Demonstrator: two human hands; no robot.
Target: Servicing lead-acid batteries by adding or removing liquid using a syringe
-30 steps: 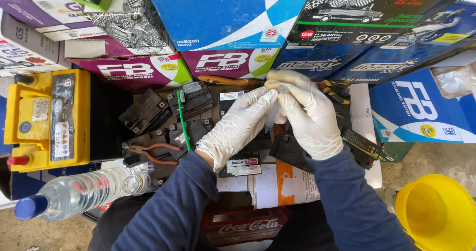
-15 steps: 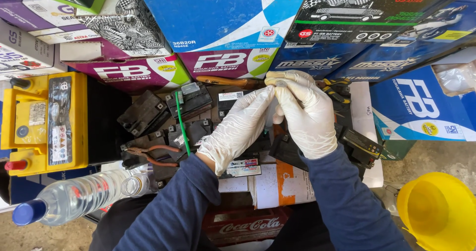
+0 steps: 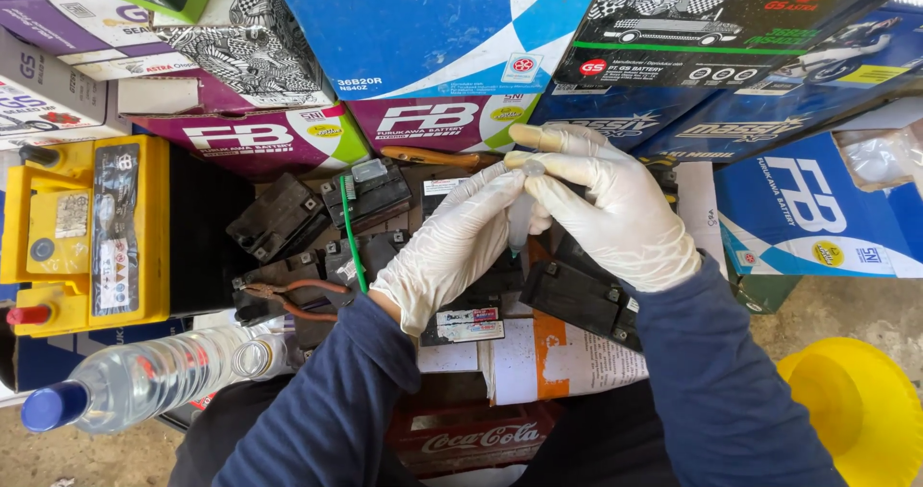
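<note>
Both my hands wear white gloves and meet over a cluster of small black batteries [image 3: 365,194]. My left hand [image 3: 447,251] and my right hand [image 3: 620,213] together pinch a small clear syringe-like tube [image 3: 519,223]. The tube is upright with its tip pointing down at a black battery [image 3: 577,299]. A right fingertip rests on the tube's top end. Whether there is liquid inside the tube I cannot tell.
A yellow battery [image 3: 87,232] stands at the left, and a clear water bottle with a blue cap [image 3: 144,381] lies below it. Red-handled pliers [image 3: 288,295] lie on the batteries. A yellow funnel [image 3: 856,410] is at the lower right, a red crate [image 3: 471,439] is below my arms, and cardboard boxes [image 3: 423,25] are stacked behind.
My hands stay together over the batteries, with only small finger shifts around the tube. The view has drifted slightly.
</note>
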